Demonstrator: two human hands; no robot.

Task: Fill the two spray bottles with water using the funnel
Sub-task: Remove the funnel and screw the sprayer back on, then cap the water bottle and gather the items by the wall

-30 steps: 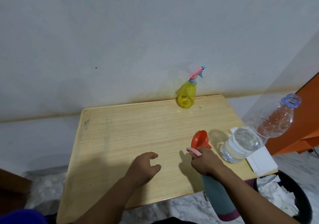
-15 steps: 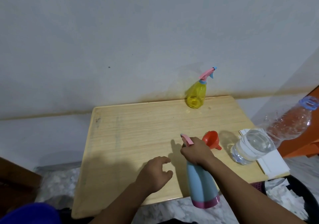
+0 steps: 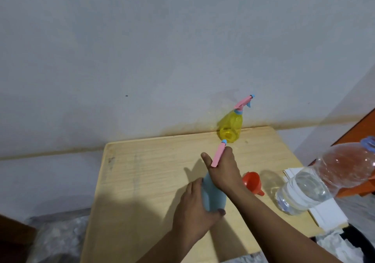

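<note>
A blue spray bottle with a pink spray head stands over the middle of the wooden table. My right hand grips its neck and pink head from above. My left hand wraps around its lower body. A yellow spray bottle with a pink and blue head stands at the table's far edge by the wall. An orange funnel lies on its side just right of my right hand. A large clear water bottle with a blue cap stands at the right, partly filled.
Folded white paper lies under the water bottle at the table's right edge. A black bin with crumpled paper sits on the floor at bottom right. An orange panel stands at far right. The wall runs close behind the table.
My right hand lifted the blue spray bottle from below the table's front edge onto the table. My left hand, open before, has closed around the bottle's body.
</note>
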